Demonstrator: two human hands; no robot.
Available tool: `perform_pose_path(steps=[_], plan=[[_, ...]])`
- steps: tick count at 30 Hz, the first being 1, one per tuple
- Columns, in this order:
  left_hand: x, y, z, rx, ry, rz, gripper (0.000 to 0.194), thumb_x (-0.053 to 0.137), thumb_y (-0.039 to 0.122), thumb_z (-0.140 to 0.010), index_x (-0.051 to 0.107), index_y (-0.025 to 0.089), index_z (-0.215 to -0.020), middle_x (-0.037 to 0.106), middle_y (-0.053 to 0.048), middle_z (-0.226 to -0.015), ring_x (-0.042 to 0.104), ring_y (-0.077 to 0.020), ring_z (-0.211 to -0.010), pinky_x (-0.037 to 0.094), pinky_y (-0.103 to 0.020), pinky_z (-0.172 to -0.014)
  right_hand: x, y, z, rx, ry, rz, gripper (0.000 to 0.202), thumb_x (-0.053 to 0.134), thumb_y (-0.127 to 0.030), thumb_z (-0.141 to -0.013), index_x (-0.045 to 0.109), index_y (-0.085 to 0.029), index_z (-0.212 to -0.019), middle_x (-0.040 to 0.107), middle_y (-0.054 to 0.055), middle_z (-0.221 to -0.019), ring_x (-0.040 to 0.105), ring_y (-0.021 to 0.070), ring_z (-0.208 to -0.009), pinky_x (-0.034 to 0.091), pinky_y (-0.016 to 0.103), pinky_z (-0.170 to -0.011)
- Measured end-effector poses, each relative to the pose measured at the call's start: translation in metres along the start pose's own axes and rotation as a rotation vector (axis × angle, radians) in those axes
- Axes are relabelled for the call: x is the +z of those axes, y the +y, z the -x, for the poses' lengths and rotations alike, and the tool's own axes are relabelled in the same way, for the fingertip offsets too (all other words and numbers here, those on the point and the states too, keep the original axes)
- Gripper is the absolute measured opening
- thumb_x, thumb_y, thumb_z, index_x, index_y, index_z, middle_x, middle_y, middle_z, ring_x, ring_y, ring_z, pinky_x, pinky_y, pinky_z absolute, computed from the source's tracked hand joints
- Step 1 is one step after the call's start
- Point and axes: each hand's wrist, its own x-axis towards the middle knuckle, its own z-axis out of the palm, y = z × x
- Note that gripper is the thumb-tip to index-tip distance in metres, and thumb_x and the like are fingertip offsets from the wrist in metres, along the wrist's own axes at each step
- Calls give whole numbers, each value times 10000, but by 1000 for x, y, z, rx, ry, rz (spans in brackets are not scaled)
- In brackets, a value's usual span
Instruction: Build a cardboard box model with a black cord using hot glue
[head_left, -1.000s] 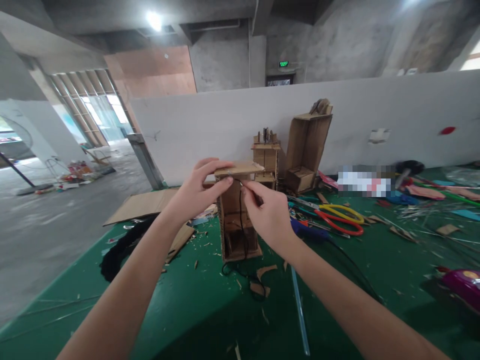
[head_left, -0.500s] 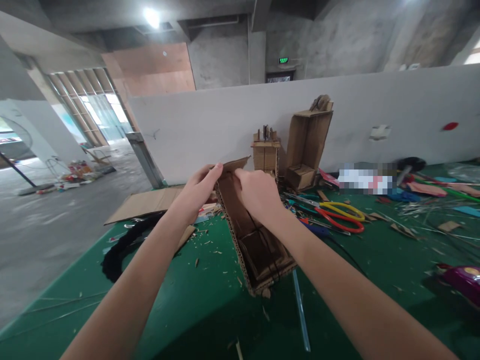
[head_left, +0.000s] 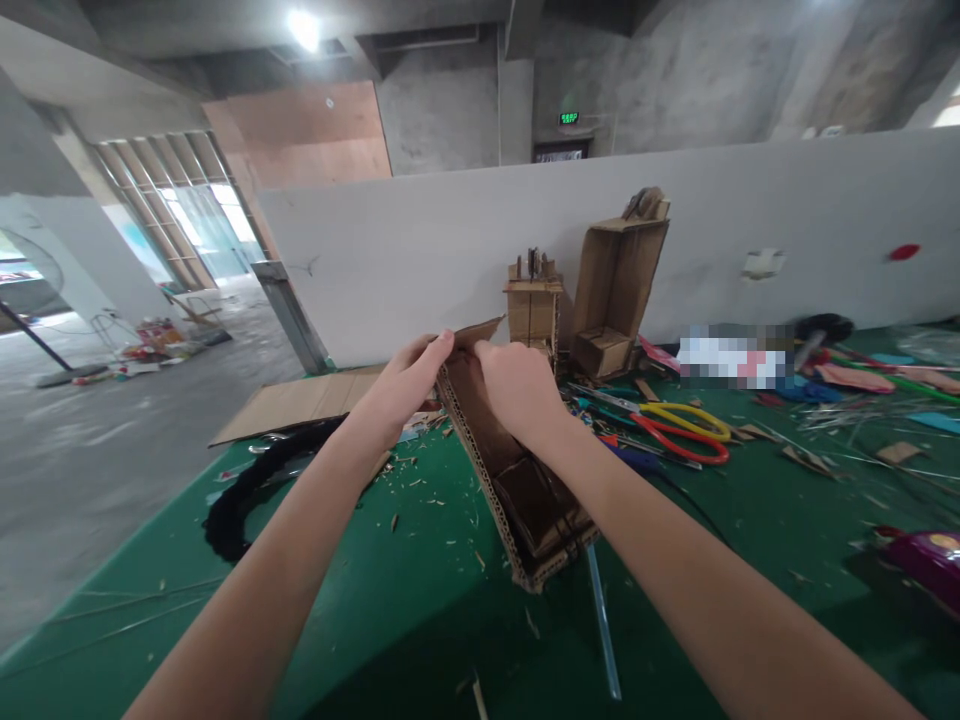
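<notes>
So the thing to look at is the tilt. Your cardboard box is up over the table right in front of you, open side facing you, and its long axis runs on a slant: top end up and to the left, bottom end down to the right and closer to you. Both your hands are at that top end, so pretty much the whole length of the box trails below your fingers. I can't tell if the bottom end touches the table or hangs just off it.

Your left hand has the upper left corner, thumb on top, the other fingers out of sight behind the cardboard. Looks like a closed grip to me. Your right hand is curled in through the open front, right under the top flap, but its fingertips are hidden, so no clue whether they're pinching anything or just pressed together.

Neither hand is on the bottom end. Your right forearm is the nearer one, slanting past that long side and covering part of it. The little inner compartment is down there, with some dark cord by the lower edge. A clear bluish strip lies on the table just beside that end.
</notes>
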Motion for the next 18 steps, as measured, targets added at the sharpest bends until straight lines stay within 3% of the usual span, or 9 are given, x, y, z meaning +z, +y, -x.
perform_pose_path(steps=[10, 18], plan=[[-1, -4, -2, -21, -12, 39, 467, 469, 645, -752, 597, 284, -1020, 605, -45, -1109, 597, -222, -917, 495, -266, -575, -4, -5, 2, -14, -13, 18, 221, 360, -122, -874, 566, -113, -956, 676, 152, -759, 646, 265, -650, 405, 337, -554], [-3, -8, -4, -16, -34, 48, 482, 453, 626, -768, 584, 248, -1036, 613, -71, -1108, 602, -232, -931, 505, -276, -579, 1, 0, 5, -28, -14, -1, 264, 330, -203, -914, 578, -137, -977, 668, 126, -737, 632, 233, -636, 381, 315, -552]])
